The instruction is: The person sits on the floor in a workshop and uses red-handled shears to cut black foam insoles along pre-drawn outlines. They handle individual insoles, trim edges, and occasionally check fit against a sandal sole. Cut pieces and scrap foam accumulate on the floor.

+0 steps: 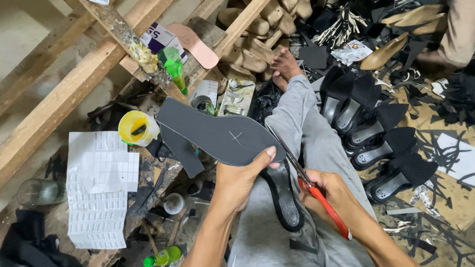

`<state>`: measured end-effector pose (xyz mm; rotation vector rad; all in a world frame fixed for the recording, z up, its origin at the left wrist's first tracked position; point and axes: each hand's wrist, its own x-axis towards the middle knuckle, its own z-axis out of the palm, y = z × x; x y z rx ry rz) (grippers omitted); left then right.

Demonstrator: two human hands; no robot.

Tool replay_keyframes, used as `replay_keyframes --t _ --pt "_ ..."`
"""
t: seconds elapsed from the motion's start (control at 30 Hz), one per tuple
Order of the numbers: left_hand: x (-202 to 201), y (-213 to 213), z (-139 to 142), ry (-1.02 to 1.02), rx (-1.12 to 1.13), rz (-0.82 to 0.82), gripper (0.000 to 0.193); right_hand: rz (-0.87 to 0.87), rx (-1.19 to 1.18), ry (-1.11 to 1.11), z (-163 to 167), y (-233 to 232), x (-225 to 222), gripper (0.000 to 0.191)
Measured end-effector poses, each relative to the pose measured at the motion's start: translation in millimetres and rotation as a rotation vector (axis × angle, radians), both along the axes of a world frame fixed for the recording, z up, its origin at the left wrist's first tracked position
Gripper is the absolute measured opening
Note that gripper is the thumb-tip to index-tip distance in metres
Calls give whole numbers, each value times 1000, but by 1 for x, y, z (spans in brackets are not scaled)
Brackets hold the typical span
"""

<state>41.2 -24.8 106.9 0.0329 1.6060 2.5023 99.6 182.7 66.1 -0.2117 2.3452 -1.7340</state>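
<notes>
My left hand [237, 179] grips a dark grey sole-shaped sheet [213, 131] by its near edge, holding it up over my lap. A white cross is marked on the sheet. My right hand [324, 188] holds red-handled scissors [310, 182], whose blades reach up along the sheet's right edge. A black shoe sole piece [284, 197] lies on my grey trouser leg [311, 142] between both hands.
A yellow glue pot [135, 128] and white label sheets [102, 186] lie left. Green bottles [174, 69] stand by wooden beams [63, 94]. Black shoes [381, 146] line up at right with black scraps. Another person [469, 2] sits at top right. Shoe lasts [263, 21] are stacked behind.
</notes>
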Motion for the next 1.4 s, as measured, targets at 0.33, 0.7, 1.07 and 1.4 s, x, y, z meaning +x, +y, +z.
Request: replay_keyframes --t 0.33,0.7,1.07,1.4 --pt "-2 -37 14 205 -675 -157 19 -124 81 2 -25 9 3 4" --pt "0 -122 15 110 -469 648 19 -182 -129 -319 -40 -12 -8 22" --pt "-62 -89 -126 142 -661 579 31 -246 -493 -368 -52 -80 -22 26" --pt "-173 -154 -168 246 -1890 647 44 -287 -330 -566 -87 -13 18 30"
